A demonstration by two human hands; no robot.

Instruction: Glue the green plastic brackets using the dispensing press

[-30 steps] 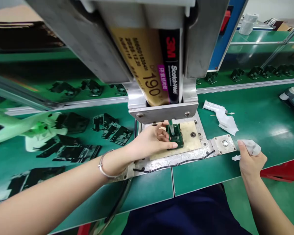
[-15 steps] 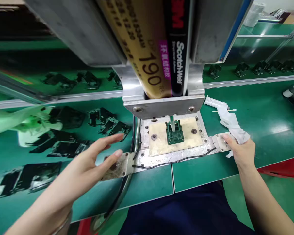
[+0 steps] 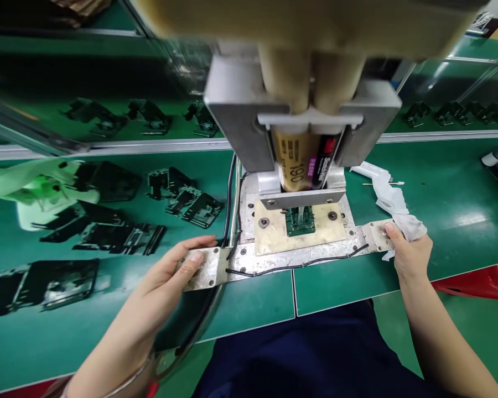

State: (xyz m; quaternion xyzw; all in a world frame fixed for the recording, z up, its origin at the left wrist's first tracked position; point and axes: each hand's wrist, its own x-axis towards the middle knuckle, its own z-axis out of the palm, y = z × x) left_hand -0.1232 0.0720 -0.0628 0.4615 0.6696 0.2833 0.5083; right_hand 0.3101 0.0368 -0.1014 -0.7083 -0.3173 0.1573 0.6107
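My left hand (image 3: pixel 166 271) is wrapped round the left metal button block (image 3: pixel 213 270), thumb on top and fingers behind. At the right button block (image 3: pixel 375 236), my right hand (image 3: pixel 414 254) has its thumb on the button. A crumpled white tissue (image 3: pixel 392 196) runs up against the right fingers; whether they grip it is hidden. Between the blocks, a small green circuit board (image 3: pixel 300 226) sits on a cream fixture plate (image 3: pixel 269 243). Directly above it, a two-part adhesive cartridge (image 3: pixel 292 160) stands in a metal dispenser holder (image 3: pixel 243 127), its nozzle (image 3: pixel 301 212) down at the board.
Several black-and-green assemblies (image 3: pixel 199 209) lie on the green bench (image 3: pixel 249 304) to the left, near a pale green glove (image 3: pixel 45 188). More stand behind the rail (image 3: pixel 157 145). A white tube (image 3: pixel 367 169) and cotton swab (image 3: pixel 384 183) lie right. Black cables (image 3: pixel 228 202) run beside the fixture.
My left hand has closed from open beside the left block onto it. The dispenser head with the cartridge has moved down, away from the camera. My right hand stays at its block.
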